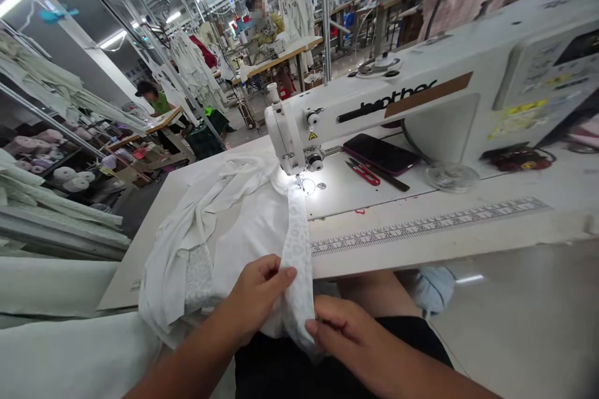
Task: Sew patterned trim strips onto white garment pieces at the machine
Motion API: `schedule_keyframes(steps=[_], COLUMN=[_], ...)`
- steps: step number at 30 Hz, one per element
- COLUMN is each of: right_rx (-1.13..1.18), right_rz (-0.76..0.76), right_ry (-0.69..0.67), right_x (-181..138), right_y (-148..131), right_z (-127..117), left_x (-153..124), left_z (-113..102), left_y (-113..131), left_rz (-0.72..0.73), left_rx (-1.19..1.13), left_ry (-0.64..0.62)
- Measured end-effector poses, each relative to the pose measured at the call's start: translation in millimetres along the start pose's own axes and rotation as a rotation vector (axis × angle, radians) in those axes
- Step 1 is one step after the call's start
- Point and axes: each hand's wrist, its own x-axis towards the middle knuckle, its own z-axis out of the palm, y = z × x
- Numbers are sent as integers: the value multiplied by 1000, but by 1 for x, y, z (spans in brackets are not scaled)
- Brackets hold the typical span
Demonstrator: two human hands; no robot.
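Patterned fabric strip [297,234] laid lengthwise from beneath sewing machine [330,121] needle area toward the wearer, near end hung past tabletop [374,257] edge. Left edge pinched by left hand [259,292], right edge lower by right hand [346,327], fingers nearly closed.

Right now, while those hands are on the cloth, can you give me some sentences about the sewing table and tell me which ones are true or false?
1. The left hand and right hand both hold the patterned strip. True.
2. The red snips lie on top of the phone. False: they lie in front of it.
3. The patterned strip leads up to the sewing machine. True.
4. The ruler marks run along the far edge of the table. False: they run along the near edge.
5. The phone's screen is dark. True.
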Motion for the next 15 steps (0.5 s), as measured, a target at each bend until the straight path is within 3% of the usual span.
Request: schedule_keyframes(steps=[3,8,12,15], right_rx=[-231,-713,-824,-852], right_rz=[-9,-117,-284,-363], right_ry=[46,68,127,106], right_x=[-5,-10,-4,1], right_y=[2,-9,-27,-31], right_z=[1,-21,-31,-25], left_x=[-3,-14,-19,-22], left_z=[7,26,34,32], left_y=[-8,-35,-49,-55], left_rz=[75,33,82,149], left_rx=[-132,-356,-359,-213], left_ry=[102,87,79,104])
